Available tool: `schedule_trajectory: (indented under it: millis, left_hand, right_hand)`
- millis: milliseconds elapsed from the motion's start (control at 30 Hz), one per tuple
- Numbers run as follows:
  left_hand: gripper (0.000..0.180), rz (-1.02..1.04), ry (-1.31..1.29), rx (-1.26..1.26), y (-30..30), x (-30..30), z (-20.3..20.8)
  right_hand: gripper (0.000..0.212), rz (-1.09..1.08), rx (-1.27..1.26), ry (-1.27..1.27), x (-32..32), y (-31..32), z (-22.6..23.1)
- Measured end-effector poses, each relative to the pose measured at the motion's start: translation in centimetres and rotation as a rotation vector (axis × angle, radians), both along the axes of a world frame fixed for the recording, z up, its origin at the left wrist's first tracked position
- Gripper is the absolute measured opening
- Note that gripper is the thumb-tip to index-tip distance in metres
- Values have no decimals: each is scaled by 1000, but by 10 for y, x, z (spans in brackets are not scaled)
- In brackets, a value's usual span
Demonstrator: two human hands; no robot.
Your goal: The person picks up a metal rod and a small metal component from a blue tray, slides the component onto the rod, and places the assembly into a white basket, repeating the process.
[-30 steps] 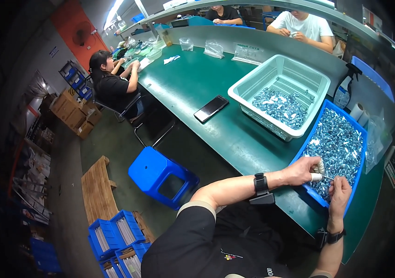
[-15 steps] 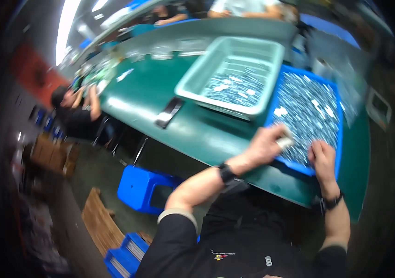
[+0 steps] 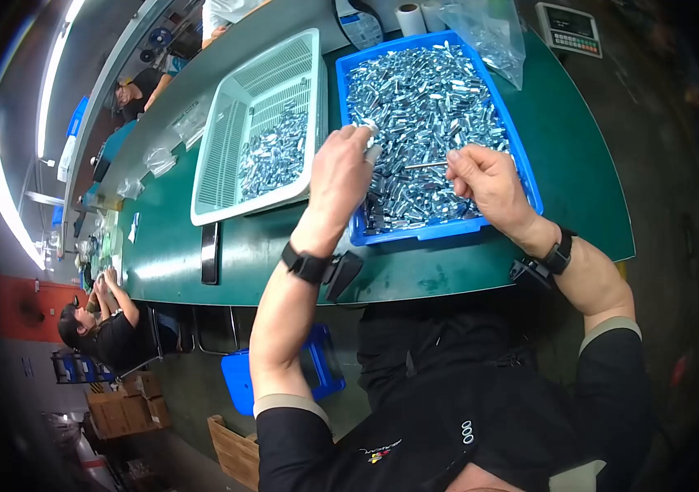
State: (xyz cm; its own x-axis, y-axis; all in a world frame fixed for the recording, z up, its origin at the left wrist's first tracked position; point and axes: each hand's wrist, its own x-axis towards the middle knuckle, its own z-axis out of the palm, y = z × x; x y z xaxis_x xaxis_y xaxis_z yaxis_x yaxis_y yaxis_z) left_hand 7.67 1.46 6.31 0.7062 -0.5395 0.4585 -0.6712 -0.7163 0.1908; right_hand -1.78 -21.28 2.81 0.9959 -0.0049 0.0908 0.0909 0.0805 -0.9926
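A blue tray point(image 3: 530, 184) lies in front of me, heaped with small shiny metal pieces point(image 3: 423, 98). Over its left rim my left hand point(image 3: 340, 176) is curled, with whitish coverings at the thumb and a fingertip; whatever it pinches is too small to make out. Above the tray's near right part, my right hand point(image 3: 489, 184) is closed on a thin metal rod point(image 3: 426, 166), which points left over the pieces. Left of the tray stands a pale green slotted basket point(image 3: 226, 107), holding a smaller heap of similar metal pieces point(image 3: 276, 156).
A black phone-like slab point(image 3: 211, 254) lies on the green table point(image 3: 415, 275). Clear plastic bags point(image 3: 489, 41) and white rolls point(image 3: 409, 20) stand behind the tray. At the far right is a digital scale point(image 3: 569, 31). A blue stool point(image 3: 239, 381) stands below; another person point(image 3: 116, 336) sits left.
The view has turned and steadied, bringing tray and basket nearer the middle. The rod in my right hand now shows clearly. My left hand remains close to the tray.
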Motion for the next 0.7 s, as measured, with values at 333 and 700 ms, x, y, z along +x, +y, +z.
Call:
schedule_trajectory:
  millis: [333,700]
  left_hand:
    - [19,76,98,18,-11,7,-30]
    - [18,-41,976,-993,4,-40,-27]
  right_hand:
    - [34,14,-23,-40,0,-2,-6]
    - [32,54,-94,-62,4,-1,-7]
